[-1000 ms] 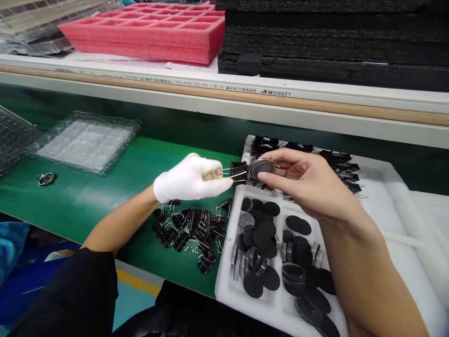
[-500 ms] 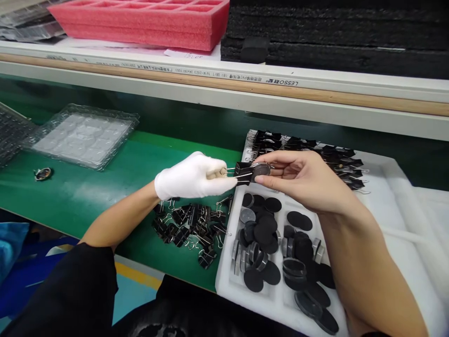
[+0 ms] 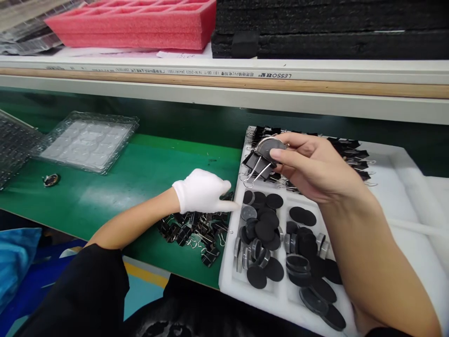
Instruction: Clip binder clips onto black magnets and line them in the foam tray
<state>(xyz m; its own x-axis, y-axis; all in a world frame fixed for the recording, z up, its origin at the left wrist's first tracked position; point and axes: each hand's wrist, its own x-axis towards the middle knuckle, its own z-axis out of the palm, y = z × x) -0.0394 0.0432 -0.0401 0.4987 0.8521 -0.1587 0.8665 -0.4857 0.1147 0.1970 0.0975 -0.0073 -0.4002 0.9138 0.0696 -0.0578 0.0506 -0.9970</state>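
Observation:
My right hand (image 3: 308, 164), bare, pinches a round dark disc (image 3: 271, 149) between thumb and fingers above the white foam tray (image 3: 280, 299). A black binder clip (image 3: 258, 164) is clamped on the disc's lower edge, its wire handles pointing down and left. My left hand (image 3: 205, 192), in a white glove, hovers over a pile of black binder clips (image 3: 206, 234) on the green table. Its forefinger and thumb are apart, and nothing shows between them. Loose black discs (image 3: 264, 229) lie in the tray's compartments, beside that pile.
Rows of clipped discs (image 3: 354, 154) line the tray's far part. A clear plastic blister tray (image 3: 87, 145) and a small round part (image 3: 51, 179) lie on the green table (image 3: 115, 192) to the left. Behind, a shelf (image 3: 175, 89) carries pink foam (image 3: 133, 28) and black foam (image 3: 333, 32).
My left hand has let go of the binder clip's handles and moved down over the clip pile. My right hand has raised and tilted the disc, with the clip now gripping it.

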